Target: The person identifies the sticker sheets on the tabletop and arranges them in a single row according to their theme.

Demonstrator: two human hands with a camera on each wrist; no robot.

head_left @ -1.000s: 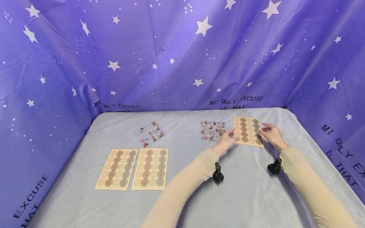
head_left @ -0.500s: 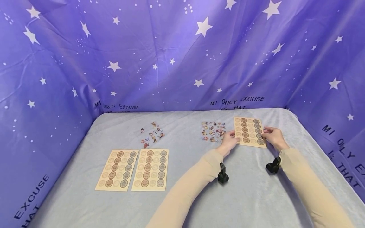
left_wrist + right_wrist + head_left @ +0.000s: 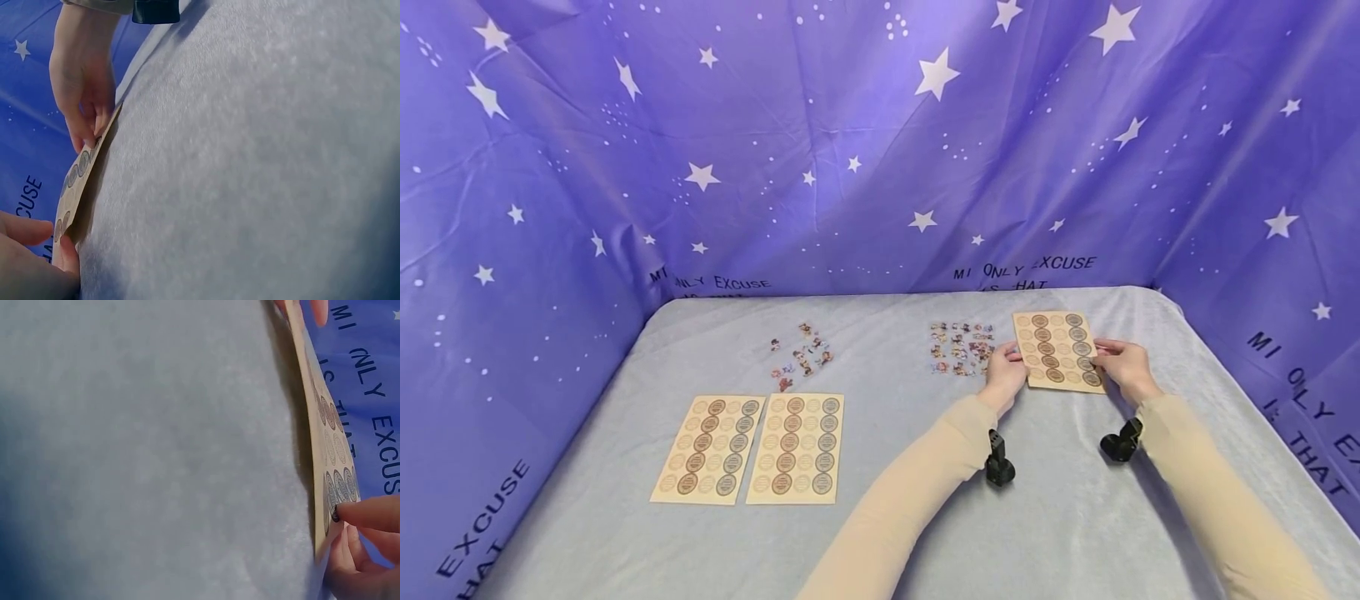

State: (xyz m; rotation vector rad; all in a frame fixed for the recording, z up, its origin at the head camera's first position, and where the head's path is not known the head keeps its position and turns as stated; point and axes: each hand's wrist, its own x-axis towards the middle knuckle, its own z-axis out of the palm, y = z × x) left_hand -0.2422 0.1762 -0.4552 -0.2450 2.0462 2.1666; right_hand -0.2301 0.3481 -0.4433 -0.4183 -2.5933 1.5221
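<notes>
Both hands hold a cream sticker sheet [image 3: 1051, 346] printed with columns of round brown and grey seals, at the right back of the table. My left hand [image 3: 1004, 372] grips its left edge near the lower corner; in the left wrist view that hand's fingers [image 3: 70, 253] bracket the sheet's near end. On the right edge, my right hand [image 3: 1126, 367] pinches the sheet, thumb on the printed face and the other fingers curled behind, as the right wrist view shows. The sheet is tilted, with a dark shadow under its edge.
Two similar sticker sheets [image 3: 706, 450] [image 3: 795, 448] lie side by side at the left. Behind them is a clear sheet of small cartoon stickers [image 3: 805, 354]; another cartoon sticker sheet [image 3: 958, 348] lies just left of my hands. A purple star-patterned curtain [image 3: 820, 125] surrounds the grey cloth-covered table [image 3: 925, 533].
The held sheet has come slightly toward me. My left hand has shifted a little right, its thumb no longer showing on the sheet's face; the right hand has moved slightly right and nearer.
</notes>
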